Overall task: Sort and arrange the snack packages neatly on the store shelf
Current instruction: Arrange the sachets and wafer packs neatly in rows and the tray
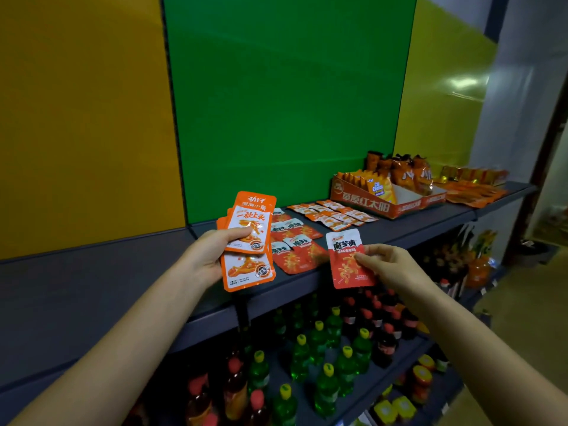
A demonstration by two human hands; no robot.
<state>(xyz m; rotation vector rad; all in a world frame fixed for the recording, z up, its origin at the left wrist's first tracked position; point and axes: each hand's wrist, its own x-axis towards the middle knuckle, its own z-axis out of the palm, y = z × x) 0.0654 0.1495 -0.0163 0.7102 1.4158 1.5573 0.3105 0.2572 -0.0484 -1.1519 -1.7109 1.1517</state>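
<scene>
orange packets fanned upright, red packet upright nearby.

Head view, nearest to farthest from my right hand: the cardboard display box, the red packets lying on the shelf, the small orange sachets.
From the right hand:
1. red packets, just left of it.
2. small orange sachets, behind them, mid-shelf.
3. cardboard display box, farther back, rightward.
</scene>
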